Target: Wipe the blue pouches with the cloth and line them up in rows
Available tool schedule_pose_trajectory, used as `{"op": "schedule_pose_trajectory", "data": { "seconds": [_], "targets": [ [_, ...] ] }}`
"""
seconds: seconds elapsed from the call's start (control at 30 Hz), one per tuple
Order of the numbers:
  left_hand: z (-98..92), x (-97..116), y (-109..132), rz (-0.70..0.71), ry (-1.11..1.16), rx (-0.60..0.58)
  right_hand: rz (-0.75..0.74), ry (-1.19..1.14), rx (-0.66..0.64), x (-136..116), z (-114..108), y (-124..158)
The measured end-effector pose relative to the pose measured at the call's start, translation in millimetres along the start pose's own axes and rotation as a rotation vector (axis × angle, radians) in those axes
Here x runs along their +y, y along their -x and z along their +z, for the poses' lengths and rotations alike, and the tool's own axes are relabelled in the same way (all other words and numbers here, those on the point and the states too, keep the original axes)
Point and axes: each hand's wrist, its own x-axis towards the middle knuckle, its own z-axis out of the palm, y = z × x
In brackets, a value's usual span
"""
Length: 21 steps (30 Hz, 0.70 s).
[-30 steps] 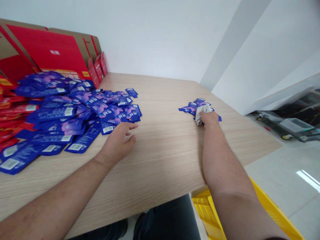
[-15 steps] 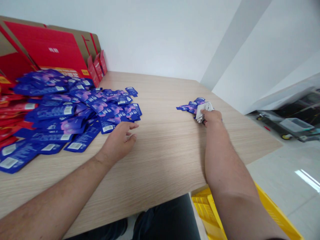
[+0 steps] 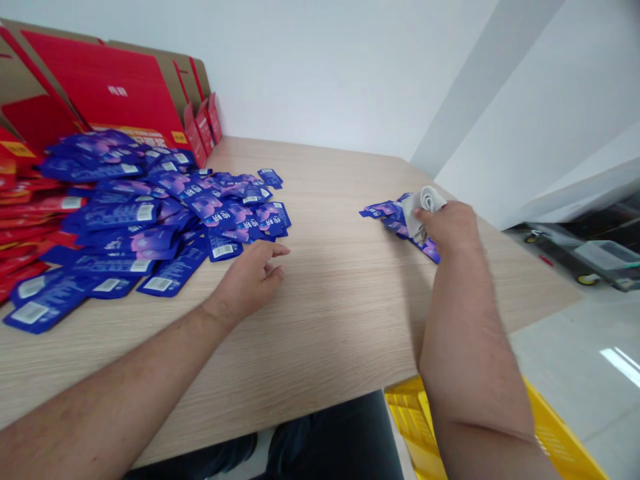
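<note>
My right hand (image 3: 447, 227) is closed around a crumpled white cloth (image 3: 423, 203) and lifted a little above a small heap of blue sachets (image 3: 387, 215) at the right of the wooden table (image 3: 340, 293). My left hand (image 3: 253, 275) rests on the table with its fingers loosely spread and nothing in it. It lies just right of a big pile of blue sachets (image 3: 145, 213).
Red sachets (image 3: 25, 230) lie at the far left. Flattened red and brown cartons (image 3: 110, 100) lean against the wall behind the pile. A yellow crate (image 3: 550, 440) stands on the floor by my right arm. A low trolley (image 3: 595, 260) sits beyond the table's right edge.
My right hand has risen slightly and moved right with the white cloth. The left hand has stayed where it was. The view has shifted a little.
</note>
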Motion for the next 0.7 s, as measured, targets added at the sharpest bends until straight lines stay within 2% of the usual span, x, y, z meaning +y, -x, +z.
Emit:
{"op": "schedule_pose_trajectory", "data": {
  "seconds": [0.17, 0.23, 0.33, 0.5, 0.7],
  "targets": [
    [-0.1, 1, -1, -0.001, -0.027, -0.024, 0.053, 0.008, -0.027, -11, 0, 10],
    [-0.1, -1, -1, 0.012, -0.035, -0.031, 0.035, 0.071, -0.037, -9, 11, 5],
    [0.2, -2, 0, 0.018, -0.037, -0.037, -0.042, 0.208, -0.148, -3, 33, -5],
    [-0.6, 0, -1, 0.016, -0.034, -0.048, -0.046, 0.229, -0.294, 9, 63, -15],
    [0.0, -1, -1, 0.039, -0.040, -0.044, 0.013, 0.154, -0.310, 9, 63, -15]
  ]
}}
